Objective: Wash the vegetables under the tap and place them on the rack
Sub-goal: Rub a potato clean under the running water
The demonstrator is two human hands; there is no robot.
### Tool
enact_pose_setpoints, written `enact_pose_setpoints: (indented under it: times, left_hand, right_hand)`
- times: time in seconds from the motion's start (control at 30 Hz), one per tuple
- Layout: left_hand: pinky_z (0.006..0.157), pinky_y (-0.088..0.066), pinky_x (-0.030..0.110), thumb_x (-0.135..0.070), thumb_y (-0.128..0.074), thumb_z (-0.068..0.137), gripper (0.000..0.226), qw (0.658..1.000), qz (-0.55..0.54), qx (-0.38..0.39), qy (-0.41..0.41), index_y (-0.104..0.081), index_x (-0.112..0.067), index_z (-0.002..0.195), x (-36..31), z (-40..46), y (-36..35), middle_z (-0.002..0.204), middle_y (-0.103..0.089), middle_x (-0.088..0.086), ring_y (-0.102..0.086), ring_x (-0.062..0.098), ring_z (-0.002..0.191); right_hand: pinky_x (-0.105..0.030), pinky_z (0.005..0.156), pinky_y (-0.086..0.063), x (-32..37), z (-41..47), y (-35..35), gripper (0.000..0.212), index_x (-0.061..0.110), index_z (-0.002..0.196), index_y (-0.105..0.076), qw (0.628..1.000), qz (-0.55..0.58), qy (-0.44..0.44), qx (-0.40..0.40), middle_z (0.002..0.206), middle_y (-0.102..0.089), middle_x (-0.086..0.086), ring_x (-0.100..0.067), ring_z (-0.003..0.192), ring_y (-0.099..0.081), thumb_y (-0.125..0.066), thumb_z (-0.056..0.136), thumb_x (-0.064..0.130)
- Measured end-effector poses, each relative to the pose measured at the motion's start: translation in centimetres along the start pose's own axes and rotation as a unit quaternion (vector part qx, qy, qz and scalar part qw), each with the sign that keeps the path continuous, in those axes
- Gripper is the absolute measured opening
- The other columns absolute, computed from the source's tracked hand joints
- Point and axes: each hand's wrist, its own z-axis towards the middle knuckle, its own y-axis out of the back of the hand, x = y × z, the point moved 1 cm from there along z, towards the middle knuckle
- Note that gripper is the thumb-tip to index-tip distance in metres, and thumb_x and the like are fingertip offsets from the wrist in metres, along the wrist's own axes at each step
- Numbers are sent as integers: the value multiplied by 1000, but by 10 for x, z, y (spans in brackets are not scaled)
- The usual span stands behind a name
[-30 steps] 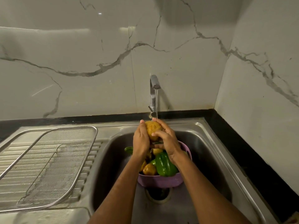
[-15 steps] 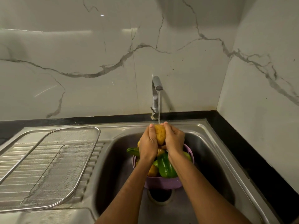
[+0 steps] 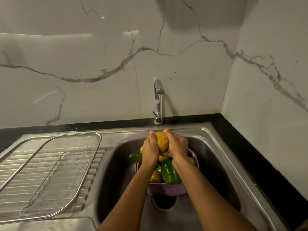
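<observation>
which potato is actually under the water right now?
The potato held between the left hand and right hand, directly beneath the tap stream. The others sit lower, in the purple bowl.

A yellow-brown potato (image 3: 161, 141) sits between both hands. Below them, a green bell pepper (image 3: 170, 172) fills a lilac bowl (image 3: 166, 190).

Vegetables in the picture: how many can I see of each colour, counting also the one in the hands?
Brown-yellow: 4, the potato held in both hands under the tap, plus three in the purple bowl.
Green: 4, one pepper, one cucumber, two partly hidden pieces.
Total: 8 visible; more may lie hidden.
</observation>
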Motion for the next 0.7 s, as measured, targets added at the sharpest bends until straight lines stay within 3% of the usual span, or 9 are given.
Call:
enact_pose_setpoints:
  times: [0.07, 0.17, 0.27, 0.37, 0.43, 0.5, 0.57, 0.63, 0.7]
  left_hand:
    - [95, -59, 46, -59, -30, 105, 49, 1000, -5, 10, 2, -63, -23, 106, 2, 2, -4, 104, -71, 9, -70, 20, 101]
    - [94, -60, 44, -60, -31, 104, 54, 997, -57, 7, 43, -64, -18, 114, 2, 4, -4, 109, -71, 11, -70, 24, 105]
    - [71, -59, 36, -57, -32, 107, 51, 978, -149, -7, 149, -61, -15, 109, -9, 0, 2, 104, -69, 15, -70, 27, 95]
    - [59, -52, 35, -60, -29, 107, 56, 963, -180, 3, 202, -53, -11, 117, -23, -8, 10, 98, -66, 16, -67, 26, 85]
    - [65, -57, 36, -63, -26, 105, 62, 970, -170, 11, 174, -46, -13, 135, -24, -9, 16, 113, -64, 18, -68, 28, 95]
    - [81, -60, 38, -59, -24, 106, 56, 990, -104, 49, 78, -32, -29, 153, -23, -12, 21, 134, -54, 17, -65, 27, 111]
    - [88, -62, 42, -51, -29, 108, 47, 992, -75, 100, -5, -25, -40, 154, -22, -21, 23, 133, -54, 13, -68, 27, 107]
    - [89, -62, 49, -40, -41, 109, 47, 986, -112, 122, -17, -27, -42, 153, -20, -33, 21, 124, -58, 7, -73, 31, 101]
    - [87, -63, 42, -29, -49, 108, 51, 988, -119, 99, -27, -30, -41, 153, -11, -40, 19, 128, -58, 2, -74, 24, 102]
  right_hand:
    - [-51, 77, -65, 2, 4, 3, 21, 24, 92, -77, 1000, -13, -2, -13, 95, -73, -2, -25, 95, -72, -66, 99, 40]
    - [-47, 68, -66, 4, 6, 6, 26, 23, 103, -77, 999, -5, -22, 24, 107, -72, -7, -30, 99, -72, -62, 101, 44]
    - [-37, 61, -64, 4, 3, 7, 24, 23, 115, -72, 996, -10, -25, 84, 115, -70, -12, -33, 97, -75, -63, 101, 40]
    - [-38, 66, -65, 9, 1, 4, 22, 27, 119, -70, 990, -18, -31, 139, 123, -69, -13, -33, 97, -76, -70, 98, 33]
    - [-40, 69, -65, 15, -1, 4, 30, 24, 124, -69, 988, -19, -22, 151, 125, -68, -13, -33, 98, -75, -71, 97, 35]
    - [-38, 67, -65, 20, -2, 7, 34, 22, 124, -69, 990, -16, -9, 143, 122, -69, -12, -32, 96, -76, -72, 95, 39]
    - [-36, 64, -64, 25, -1, 13, 35, 20, 122, -69, 991, -34, 12, 133, 116, -70, -9, -30, 93, -76, -70, 95, 43]
    - [-38, 69, -65, 27, 2, 15, 37, 20, 119, -70, 991, -61, 25, 120, 110, -72, -7, -28, 93, -75, -70, 94, 47]
    - [-41, 76, -66, 22, 4, 13, 34, 22, 112, -72, 992, -88, 19, 92, 100, -75, -5, -24, 85, -76, -70, 93, 50]
